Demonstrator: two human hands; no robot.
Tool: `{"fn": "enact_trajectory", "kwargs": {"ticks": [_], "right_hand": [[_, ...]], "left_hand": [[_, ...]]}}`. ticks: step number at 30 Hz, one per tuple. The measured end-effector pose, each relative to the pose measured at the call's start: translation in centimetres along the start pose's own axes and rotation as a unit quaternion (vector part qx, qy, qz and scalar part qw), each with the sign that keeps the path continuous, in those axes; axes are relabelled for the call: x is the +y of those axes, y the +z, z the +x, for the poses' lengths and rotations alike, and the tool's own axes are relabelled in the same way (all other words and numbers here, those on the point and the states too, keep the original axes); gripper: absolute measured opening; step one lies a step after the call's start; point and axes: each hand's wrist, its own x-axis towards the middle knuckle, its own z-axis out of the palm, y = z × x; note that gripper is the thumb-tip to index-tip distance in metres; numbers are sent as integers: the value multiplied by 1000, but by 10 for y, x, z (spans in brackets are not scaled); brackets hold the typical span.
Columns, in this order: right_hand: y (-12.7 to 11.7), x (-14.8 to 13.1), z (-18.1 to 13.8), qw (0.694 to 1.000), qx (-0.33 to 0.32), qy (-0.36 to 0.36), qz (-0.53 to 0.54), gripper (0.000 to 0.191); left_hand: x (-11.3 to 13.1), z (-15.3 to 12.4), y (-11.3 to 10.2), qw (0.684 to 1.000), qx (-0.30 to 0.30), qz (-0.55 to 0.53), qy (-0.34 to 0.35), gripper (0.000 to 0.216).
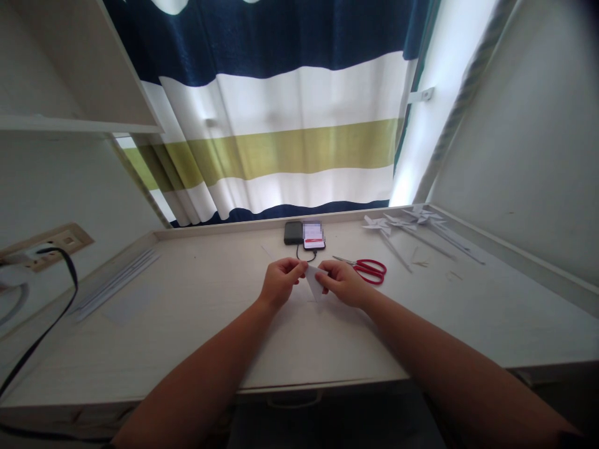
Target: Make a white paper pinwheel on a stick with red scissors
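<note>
A small folded piece of white paper [315, 286] is held between my two hands, above the middle of the desk. My left hand [279, 280] pinches its upper left corner between thumb and fingers. On the other side my right hand [344, 282] grips the paper's right edge, thumb on the near face. The paper tapers to a point at the bottom. Just beyond my right hand lie scissors [372, 270] with red handles, their blades partly behind the hand.
Several white paper pinwheels [378, 226] on paper sticks lie at the back right, near small tan scraps [421, 264]. A phone [313, 235] is cabled to a black power bank [293, 233]. Paper sticks [116, 284] and a paper sheet [133, 304] lie left. A black cord [70, 268] hangs from the socket.
</note>
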Motion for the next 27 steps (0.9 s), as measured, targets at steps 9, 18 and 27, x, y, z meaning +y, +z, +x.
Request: {"fn": "enact_trajectory", "kwargs": {"ticks": [9, 18, 27], "right_hand": [[-1, -3, -1, 1000, -5, 1, 3, 19], [-1, -1, -1, 1000, -13, -7, 3, 21], [-3, -1, -2, 1000, -14, -4, -3, 22]], "left_hand": [[1, 1, 0, 1000, -7, -6, -9, 25], [-1, 3, -2, 997, -34, -59, -27, 27], [0, 4, -3, 997, -17, -64, -39, 27]]}}
